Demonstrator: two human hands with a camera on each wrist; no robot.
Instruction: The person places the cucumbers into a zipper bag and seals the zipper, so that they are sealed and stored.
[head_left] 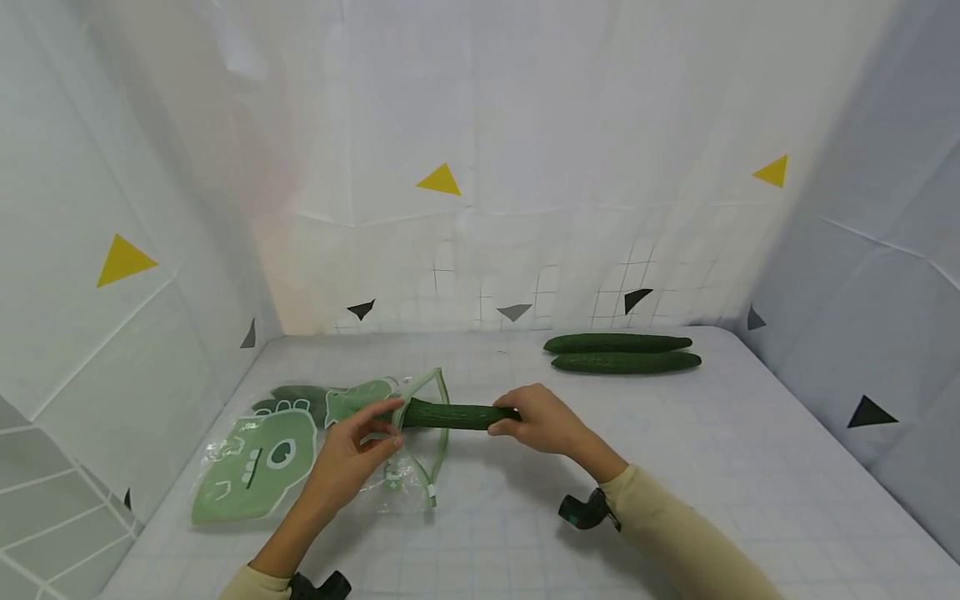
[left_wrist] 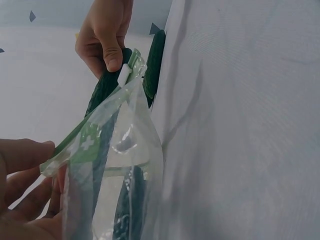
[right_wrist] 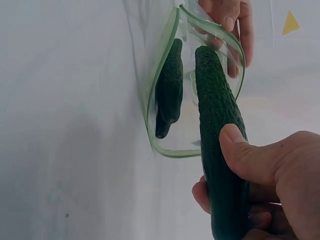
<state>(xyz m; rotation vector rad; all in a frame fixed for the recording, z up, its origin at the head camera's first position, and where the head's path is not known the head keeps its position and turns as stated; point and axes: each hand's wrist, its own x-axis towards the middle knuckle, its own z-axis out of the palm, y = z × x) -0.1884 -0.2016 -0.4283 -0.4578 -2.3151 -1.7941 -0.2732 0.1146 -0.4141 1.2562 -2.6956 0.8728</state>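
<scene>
My right hand (head_left: 543, 419) grips a dark green cucumber (head_left: 457, 416) near one end. The cucumber's far end is inside the open mouth of a clear zip bag (head_left: 255, 467) printed with a green cartoon face. My left hand (head_left: 356, 454) pinches the bag's green-edged rim between thumb and fingers, as the left wrist view also shows. A white slider (left_wrist: 124, 75) sits at one end of the zip. Through the mouth, the right wrist view shows cucumbers (right_wrist: 170, 82) lying inside the bag; the film partly hides them.
Two more cucumbers, one behind (head_left: 617, 343) and one in front (head_left: 626, 362), lie side by side at the back right of the white table (head_left: 675, 442). White sheets with yellow and dark triangles enclose the table at the back and sides.
</scene>
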